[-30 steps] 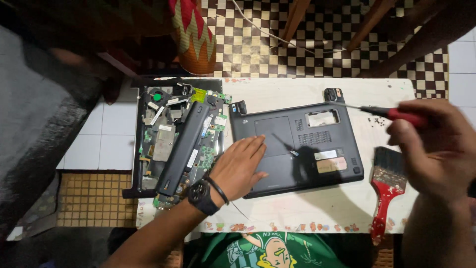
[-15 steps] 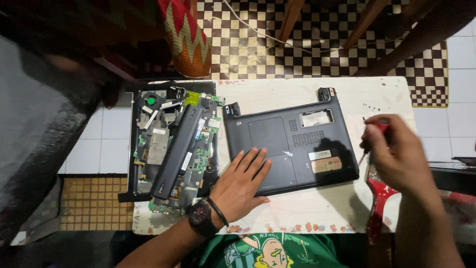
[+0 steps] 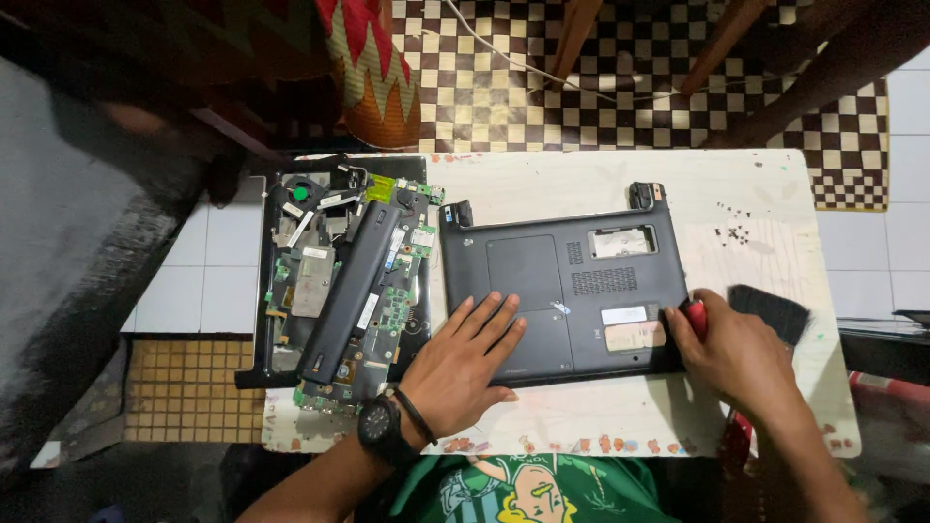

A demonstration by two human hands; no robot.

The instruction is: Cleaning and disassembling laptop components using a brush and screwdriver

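1. The laptop bottom cover (image 3: 562, 291) under the left hand (image 3: 463, 366) is dark matt plastic, smooth except for a grille of fine vent slots and two paper-like stickers.
2. The opened laptop chassis (image 3: 334, 281) shows green circuit boards, dull grey metal shielding and a long black battery (image 3: 351, 289) with a slight sheen.
3. The right hand (image 3: 741, 353) grips a glossy red plastic handle (image 3: 694, 315); beside it lies a paintbrush (image 3: 770, 312) with coarse black bristles.
4. The table (image 3: 542, 179) is pale, matt, stained and scuffed.
5. The wristwatch (image 3: 380, 426) is matt black.
6. The floor tiles (image 3: 911, 107) look white and smooth.
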